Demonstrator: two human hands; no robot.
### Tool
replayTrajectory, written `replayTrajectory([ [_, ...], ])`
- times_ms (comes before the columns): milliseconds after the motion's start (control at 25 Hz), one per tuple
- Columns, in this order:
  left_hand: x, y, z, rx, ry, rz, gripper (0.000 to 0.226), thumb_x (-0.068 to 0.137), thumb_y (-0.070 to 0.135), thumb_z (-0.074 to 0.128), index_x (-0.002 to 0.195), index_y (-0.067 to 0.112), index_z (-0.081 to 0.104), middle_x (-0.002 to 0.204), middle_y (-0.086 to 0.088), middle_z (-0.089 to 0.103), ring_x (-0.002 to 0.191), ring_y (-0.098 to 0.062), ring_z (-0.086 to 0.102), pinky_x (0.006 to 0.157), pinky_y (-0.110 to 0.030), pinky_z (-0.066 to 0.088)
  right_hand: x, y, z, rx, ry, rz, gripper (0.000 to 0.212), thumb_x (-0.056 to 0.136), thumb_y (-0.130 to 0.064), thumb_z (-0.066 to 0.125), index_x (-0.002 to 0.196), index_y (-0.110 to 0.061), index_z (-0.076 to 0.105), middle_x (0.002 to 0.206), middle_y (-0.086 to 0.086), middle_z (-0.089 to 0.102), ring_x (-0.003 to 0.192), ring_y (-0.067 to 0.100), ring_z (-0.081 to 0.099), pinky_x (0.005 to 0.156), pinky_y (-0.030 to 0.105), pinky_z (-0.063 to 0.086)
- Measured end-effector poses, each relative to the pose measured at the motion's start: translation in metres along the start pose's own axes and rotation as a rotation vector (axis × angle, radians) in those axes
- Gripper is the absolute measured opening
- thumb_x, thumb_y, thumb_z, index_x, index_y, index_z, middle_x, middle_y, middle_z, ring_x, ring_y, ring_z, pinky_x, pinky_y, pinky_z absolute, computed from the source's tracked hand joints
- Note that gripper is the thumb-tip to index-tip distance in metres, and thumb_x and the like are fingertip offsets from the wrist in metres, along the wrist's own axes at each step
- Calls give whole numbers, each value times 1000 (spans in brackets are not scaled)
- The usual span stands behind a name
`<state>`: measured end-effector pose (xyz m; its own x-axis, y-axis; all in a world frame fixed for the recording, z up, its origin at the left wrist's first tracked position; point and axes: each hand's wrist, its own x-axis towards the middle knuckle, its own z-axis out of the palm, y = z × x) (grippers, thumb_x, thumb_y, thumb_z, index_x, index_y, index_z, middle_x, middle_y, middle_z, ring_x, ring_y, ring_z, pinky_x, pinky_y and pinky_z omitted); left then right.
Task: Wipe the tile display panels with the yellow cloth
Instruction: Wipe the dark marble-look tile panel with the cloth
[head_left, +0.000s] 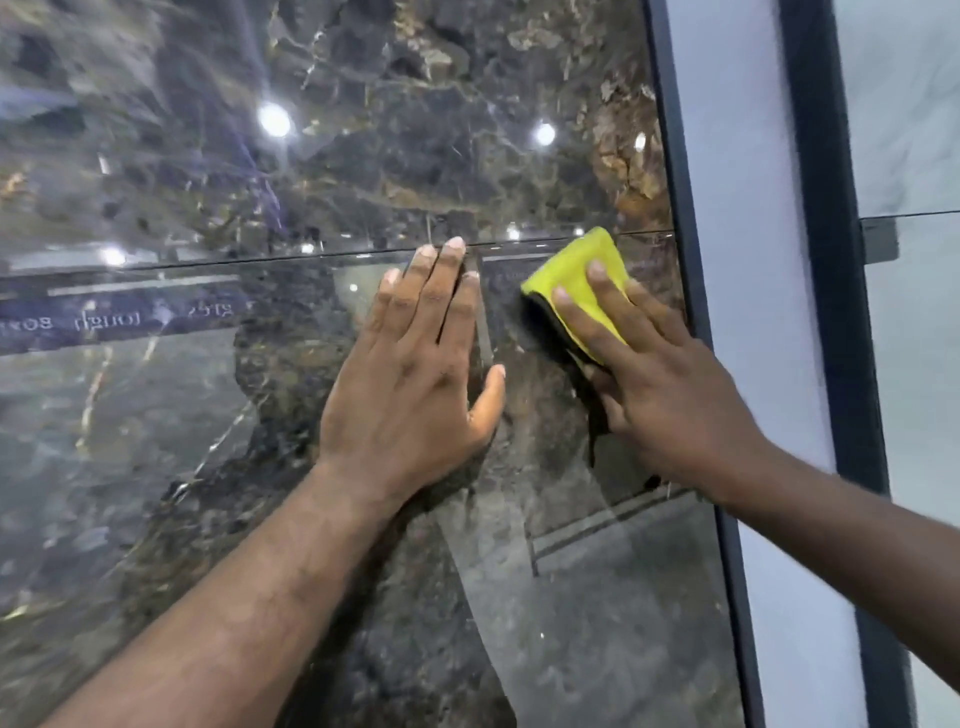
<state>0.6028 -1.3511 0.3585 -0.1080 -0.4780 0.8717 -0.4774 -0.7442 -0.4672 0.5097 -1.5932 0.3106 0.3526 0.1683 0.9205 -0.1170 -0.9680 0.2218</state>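
A glossy dark marble tile panel (260, 467) fills most of the view, with a thin horizontal joint running across it at mid height. My right hand (660, 395) presses a folded yellow cloth (582, 280) flat against the panel just below that joint, close to the panel's right edge; its fingers lie straight over the cloth. My left hand (415, 374) rests flat on the panel just left of the cloth, fingers straight and together, fingertips at the joint.
A dark metal frame strip (696, 364) borders the panel on the right, followed by a pale panel (758, 312), a second dark strip (831, 312) and a light marble panel (914, 364). Ceiling lights and reversed lettering reflect in the dark tile.
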Motion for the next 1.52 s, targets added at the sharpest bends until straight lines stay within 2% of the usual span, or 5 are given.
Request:
replayTrajectory([
  [160,-2,4,3,39,-39,-6,86,103,58,42,166,0,32,178,-19,19,166,-33,16,137,-50,10,16,47,0,60,18,413,74,105,-43,43,165,-49,0,177,-10,-5,152,38,25,106,63,45],
  [480,-6,6,5,129,-95,42,89,105,61,37,169,0,23,179,-22,9,167,-37,7,136,-54,9,-38,1,29,50,88,218,66,106,-36,50,166,-38,22,177,-9,7,146,35,36,106,55,43],
  [720,-8,6,6,140,-117,44,89,107,61,32,170,0,18,179,-22,5,167,-37,3,135,-55,8,19,35,15,217,100,582,65,103,-47,37,164,-50,14,175,-18,-5,150,31,24,112,55,31],
  [1160,-8,7,8,107,-73,34,86,107,58,38,168,0,24,179,-22,11,167,-37,8,136,-54,7,-41,9,38,458,398,670,62,94,-13,68,153,-27,52,148,13,46,141,23,44,109,3,25],
  [1520,-9,7,9,98,-52,45,85,107,57,39,167,0,26,178,-22,13,167,-38,9,135,-56,9,-75,4,38,318,188,613,65,103,-27,61,160,-45,36,173,-2,26,156,23,33,114,55,43],
])
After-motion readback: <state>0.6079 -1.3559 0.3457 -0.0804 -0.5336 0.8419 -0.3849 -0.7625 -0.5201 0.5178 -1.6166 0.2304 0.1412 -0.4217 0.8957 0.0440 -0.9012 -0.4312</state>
